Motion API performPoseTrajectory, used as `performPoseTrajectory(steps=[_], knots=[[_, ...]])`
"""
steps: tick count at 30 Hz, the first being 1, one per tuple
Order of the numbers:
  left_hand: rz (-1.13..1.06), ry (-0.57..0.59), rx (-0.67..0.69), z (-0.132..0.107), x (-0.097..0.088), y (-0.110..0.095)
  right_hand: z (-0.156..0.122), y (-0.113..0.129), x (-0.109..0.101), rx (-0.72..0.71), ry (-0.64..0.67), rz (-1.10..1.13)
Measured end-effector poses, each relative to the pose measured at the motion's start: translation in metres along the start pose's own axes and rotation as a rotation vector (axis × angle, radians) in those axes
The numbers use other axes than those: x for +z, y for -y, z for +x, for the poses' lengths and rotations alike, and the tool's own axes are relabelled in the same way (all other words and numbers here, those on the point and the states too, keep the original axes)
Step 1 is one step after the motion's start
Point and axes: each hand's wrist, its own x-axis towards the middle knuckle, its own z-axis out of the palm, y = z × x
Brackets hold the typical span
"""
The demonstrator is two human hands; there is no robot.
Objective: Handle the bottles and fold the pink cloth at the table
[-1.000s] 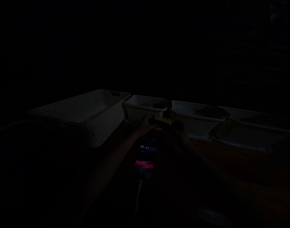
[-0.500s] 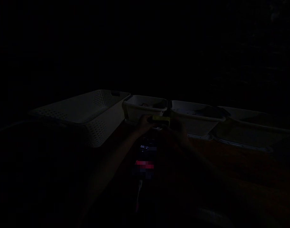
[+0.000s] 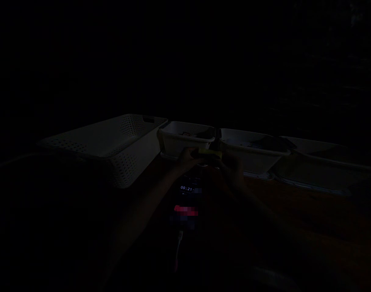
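The scene is very dark. My left hand [image 3: 187, 158] is closed on the left end of a small yellow-green object [image 3: 210, 153], whose kind I cannot make out. At its other end, my right hand [image 3: 232, 166] is closed round it too, though those fingers are mostly lost in shadow. Both hands hold the object above the table, in front of a white tub [image 3: 185, 144] with a few small things inside. Below the hands lies a phone [image 3: 187, 202] with a lit timer on its screen.
A large white perforated basket [image 3: 142, 152] stands on the left. Right of the middle are a second white tub [image 3: 249, 158] with something pale in it and a third tub [image 3: 319, 174]. A white charging cable [image 3: 178, 243] runs from the phone toward me.
The yellow-green object has tilted and shifted slightly to the right, with both hands still on it. The tubs, basket and phone stay where they were.
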Motion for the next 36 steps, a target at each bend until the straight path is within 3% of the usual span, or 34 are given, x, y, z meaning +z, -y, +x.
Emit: performPoseTrajectory(steps=[17, 36], knots=[[-0.084, 0.105, 0.033, 0.0008, 0.0025, 0.0036, 0.0038, -0.0075, -0.0049, -0.004, -0.066, -0.004], [-0.077, 0.004, 0.136, 0.0016, 0.0076, 0.0036, 0.0015, -0.0027, 0.0001, 0.023, -0.051, 0.045]])
